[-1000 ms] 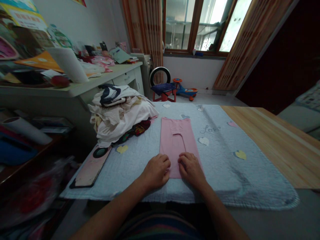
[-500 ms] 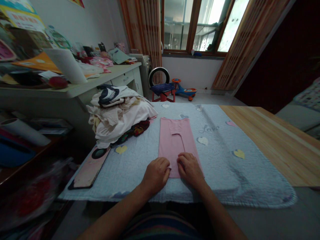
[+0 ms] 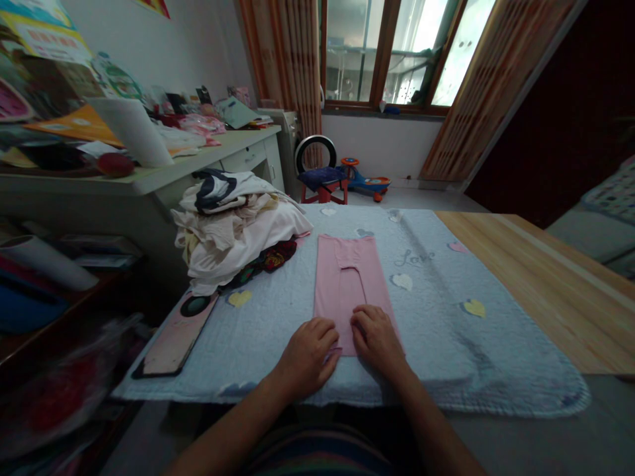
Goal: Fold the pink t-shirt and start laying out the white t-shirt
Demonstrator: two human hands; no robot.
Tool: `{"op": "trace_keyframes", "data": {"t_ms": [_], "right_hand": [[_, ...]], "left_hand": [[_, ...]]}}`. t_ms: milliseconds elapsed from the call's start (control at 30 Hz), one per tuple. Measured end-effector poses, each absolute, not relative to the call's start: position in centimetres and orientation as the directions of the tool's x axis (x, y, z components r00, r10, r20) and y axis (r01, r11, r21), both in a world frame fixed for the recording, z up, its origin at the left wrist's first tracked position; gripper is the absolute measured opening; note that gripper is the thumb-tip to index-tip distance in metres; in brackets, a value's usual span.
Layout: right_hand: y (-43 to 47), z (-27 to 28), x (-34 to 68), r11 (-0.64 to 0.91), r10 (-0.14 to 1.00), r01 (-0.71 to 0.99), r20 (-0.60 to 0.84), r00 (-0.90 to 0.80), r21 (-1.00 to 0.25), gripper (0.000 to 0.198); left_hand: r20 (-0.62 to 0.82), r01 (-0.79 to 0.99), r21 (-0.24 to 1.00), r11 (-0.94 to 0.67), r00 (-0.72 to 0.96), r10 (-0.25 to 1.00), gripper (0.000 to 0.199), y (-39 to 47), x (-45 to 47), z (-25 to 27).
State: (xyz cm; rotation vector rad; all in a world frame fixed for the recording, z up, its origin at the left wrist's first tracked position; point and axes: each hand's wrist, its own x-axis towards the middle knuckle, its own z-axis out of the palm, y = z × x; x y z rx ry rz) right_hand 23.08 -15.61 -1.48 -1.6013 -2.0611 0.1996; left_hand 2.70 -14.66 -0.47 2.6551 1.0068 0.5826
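A pink garment (image 3: 329,284) lies flat on the light blue quilted cover (image 3: 268,317), folded into a long narrow shape with a curved seam and gathered cloth near its far end. At its near left corner, my left hand (image 3: 310,354) has its fingers bent over the hem, with a bit of pink edge showing between fingers and thumb. My right hand (image 3: 377,337) presses on the near right side, its fingers curled down onto the cloth. The fingertips of that hand are partly hidden.
A heap of crumpled clothes (image 3: 243,231) sits on the cover's far left. Nearer me lies a pinkish flat board-like object (image 3: 171,340) with a dark round opening. Bare wooden tabletop (image 3: 546,277) shows at right. A cluttered desk (image 3: 198,162) stands at left.
My left hand has shifted slightly toward me, and its thumb and fingers are a little farther apart. My right hand and the garment stay almost in place.
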Motion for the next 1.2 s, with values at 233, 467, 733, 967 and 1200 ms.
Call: {"op": "trace_keyframes", "data": {"t_ms": [233, 467, 733, 967, 1200], "right_hand": [[-14.8, -0.7, 23.0, 0.265, 0.951, 0.874, 0.259, -0.168, -0.407, 0.014], [-12.0, 0.6, 20.5, 0.381, 0.918, 0.857, 0.251, -0.307, -0.346, 0.025], [-11.9, -1.1, 19.6, 0.311, 0.949, 0.908, 0.146, -0.279, -0.281, 0.046], [-12.1, -1.2, 19.4, 0.302, 0.949, 0.917, 0.171, -0.264, -0.260, 0.044], [-12.1, -1.2, 19.5, 0.305, 0.947, 0.913, 0.190, -0.259, -0.273, 0.044]], "left_hand": [[0.230, 0.648, 0.344, -0.680, 0.643, 0.730, 0.024, -14.9, 2.1, -0.3], [0.133, 0.644, 0.412, -0.645, 0.658, 0.742, 0.013, -14.5, 2.0, 0.3], [0.161, 0.573, 0.594, -0.564, 0.603, 0.782, 0.014, -13.4, 1.5, 0.6], [0.221, 0.745, 0.359, -0.562, 0.517, 0.827, 0.018, -11.8, 1.7, -0.1], [0.155, 0.821, 0.189, -0.539, 0.517, 0.842, 0.008, -11.6, 1.9, 0.4]]}}
